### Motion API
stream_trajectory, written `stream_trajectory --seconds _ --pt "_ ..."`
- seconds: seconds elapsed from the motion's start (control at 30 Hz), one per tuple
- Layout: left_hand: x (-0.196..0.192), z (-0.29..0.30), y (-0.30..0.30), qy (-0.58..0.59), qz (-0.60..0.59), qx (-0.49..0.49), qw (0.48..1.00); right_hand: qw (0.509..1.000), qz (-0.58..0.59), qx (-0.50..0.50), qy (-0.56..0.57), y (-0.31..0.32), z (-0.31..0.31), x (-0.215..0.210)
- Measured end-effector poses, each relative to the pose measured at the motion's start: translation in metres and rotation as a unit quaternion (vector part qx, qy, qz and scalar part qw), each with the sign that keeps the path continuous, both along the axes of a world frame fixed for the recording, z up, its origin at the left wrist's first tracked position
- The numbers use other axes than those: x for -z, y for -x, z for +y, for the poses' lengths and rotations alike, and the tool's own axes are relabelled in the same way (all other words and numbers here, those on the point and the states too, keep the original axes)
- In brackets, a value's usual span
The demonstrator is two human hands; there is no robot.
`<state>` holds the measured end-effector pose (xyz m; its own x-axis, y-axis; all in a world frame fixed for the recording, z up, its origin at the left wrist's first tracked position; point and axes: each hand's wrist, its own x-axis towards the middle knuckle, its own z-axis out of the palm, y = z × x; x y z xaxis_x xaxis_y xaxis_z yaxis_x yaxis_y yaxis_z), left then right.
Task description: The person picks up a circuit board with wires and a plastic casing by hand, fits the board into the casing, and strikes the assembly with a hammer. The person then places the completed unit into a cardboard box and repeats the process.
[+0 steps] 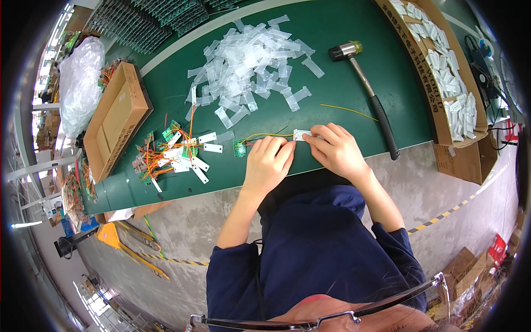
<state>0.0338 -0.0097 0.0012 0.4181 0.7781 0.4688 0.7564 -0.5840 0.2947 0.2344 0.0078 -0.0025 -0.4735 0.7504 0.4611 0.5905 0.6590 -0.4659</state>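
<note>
At the near edge of the green table, my right hand (335, 150) grips a small white plastic case (300, 135) between thumb and fingers. My left hand (267, 164) is closed just left of the case, its fingertips pinched by thin wires; the exact hold is hidden under the fingers. A yellow wire (265, 134) arches from a small green circuit board (239, 148) to the case. Further left lies a heap of wired green boards and white plastic pieces (180, 165). Behind my hands is a big pile of clear plastic sleeves (249, 58).
A black-handled mallet (381, 124) lies to the right, beside a loose yellow wire (348, 110). Along the right side stands a cardboard box (423, 83) holding many white cases. A tilted cardboard tray (113, 119) and a clear plastic bag (81, 83) are at the left.
</note>
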Motion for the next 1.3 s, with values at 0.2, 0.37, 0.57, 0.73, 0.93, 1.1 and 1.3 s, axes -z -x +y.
stream_trajectory --seconds 0.2,0.37,0.57,0.73,0.93,1.1,1.3 --pt "0.001 0.006 0.002 0.069 -0.069 0.004 0.995 1.0 0.001 0.003 0.003 0.0 0.0 0.002" --pt "-0.002 0.009 0.003 0.112 -0.129 -0.008 0.985 1.0 0.003 0.0 0.006 0.001 0.0 0.001" --pt "-0.006 0.021 0.006 0.136 -0.098 0.04 0.985 1.0 0.007 0.002 0.001 0.0 0.0 0.002" --pt "-0.008 0.028 0.013 0.173 -0.09 0.056 0.979 1.0 -0.002 0.001 0.005 0.0 0.0 0.0" --pt "-0.011 0.029 0.014 0.157 -0.013 0.029 0.987 0.998 0.045 0.008 0.047 0.0 0.0 -0.001" --pt "-0.007 0.027 0.015 0.126 0.003 0.016 0.992 0.974 0.131 0.001 0.187 -0.004 0.003 -0.002" --pt "-0.006 0.027 0.016 0.114 -0.003 0.02 0.993 0.989 0.08 0.059 0.114 0.009 0.044 -0.016"
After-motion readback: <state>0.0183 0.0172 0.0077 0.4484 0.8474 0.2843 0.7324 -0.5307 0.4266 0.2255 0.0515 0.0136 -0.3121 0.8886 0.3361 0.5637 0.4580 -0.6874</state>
